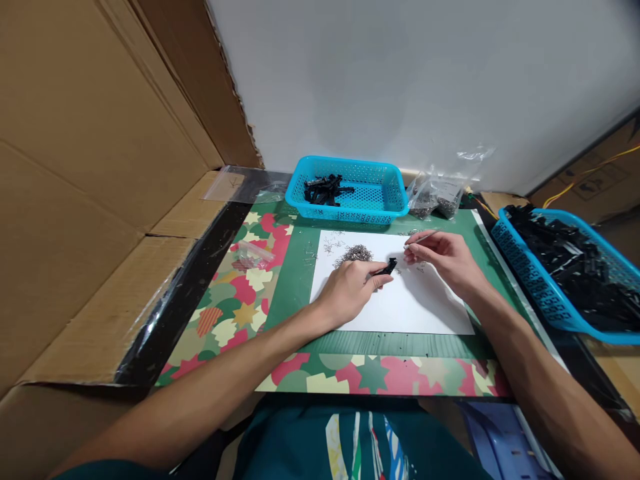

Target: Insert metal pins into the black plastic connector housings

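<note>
My left hand (353,290) is closed round a small black plastic part (389,267), whose end sticks out past the thumb and fingers. Just beyond that hand, a pile of small metal springs or clips (357,254) lies on a white sheet of paper (390,313); they are too small to tell exactly. To the right, my right hand (443,257) pinches a thin metal tool (424,237) that slants up from the fingertips. Its tip is near the fingers, apart from the black part. More loose metal pieces (333,243) are scattered on the paper.
A blue basket (345,217) with some black parts (325,190) stands at the back. Clear bags (445,197) of small metal pieces lie beside it. A fuller blue basket (530,287) is at the right. Cardboard (100,167) walls the left side; a small plastic bag (255,253) lies on the patterned mat.
</note>
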A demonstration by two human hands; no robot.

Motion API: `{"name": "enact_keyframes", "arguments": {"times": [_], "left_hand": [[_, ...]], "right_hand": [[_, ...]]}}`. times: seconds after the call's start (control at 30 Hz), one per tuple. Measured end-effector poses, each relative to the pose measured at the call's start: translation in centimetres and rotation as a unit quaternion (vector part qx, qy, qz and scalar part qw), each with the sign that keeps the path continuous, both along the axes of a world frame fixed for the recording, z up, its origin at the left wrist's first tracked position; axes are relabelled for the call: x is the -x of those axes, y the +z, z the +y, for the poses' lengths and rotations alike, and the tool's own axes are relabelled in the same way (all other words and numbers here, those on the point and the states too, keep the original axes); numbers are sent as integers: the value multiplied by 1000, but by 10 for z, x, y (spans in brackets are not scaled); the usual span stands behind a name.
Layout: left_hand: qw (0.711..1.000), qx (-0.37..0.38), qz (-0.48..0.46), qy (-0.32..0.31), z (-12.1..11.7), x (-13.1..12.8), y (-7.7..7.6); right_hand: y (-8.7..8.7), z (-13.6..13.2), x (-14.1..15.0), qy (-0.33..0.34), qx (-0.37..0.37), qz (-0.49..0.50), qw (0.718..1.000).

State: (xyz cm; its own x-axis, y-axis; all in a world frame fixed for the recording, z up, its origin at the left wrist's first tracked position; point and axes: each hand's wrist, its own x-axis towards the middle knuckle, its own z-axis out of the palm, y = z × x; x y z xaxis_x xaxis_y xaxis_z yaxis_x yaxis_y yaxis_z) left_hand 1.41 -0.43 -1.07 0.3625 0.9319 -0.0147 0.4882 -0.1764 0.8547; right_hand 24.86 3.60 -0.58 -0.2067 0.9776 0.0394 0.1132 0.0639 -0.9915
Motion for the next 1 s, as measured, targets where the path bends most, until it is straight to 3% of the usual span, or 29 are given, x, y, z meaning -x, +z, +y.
{"name": "enact_keyframes", "arguments": {"times": [0.1,0.2,1.0], "left_hand": [[1000,-5,-6,-2,0,0,-1],[1000,-8,-18,-8,0,-1,-3],[999,-8,-33,-16,4,0,-4]], "right_hand": [[-1,-2,3,25,-83,-146,986],[0,-4,6,50,-103,-205,972],[-2,-6,14,9,-122,-267,956]]}}
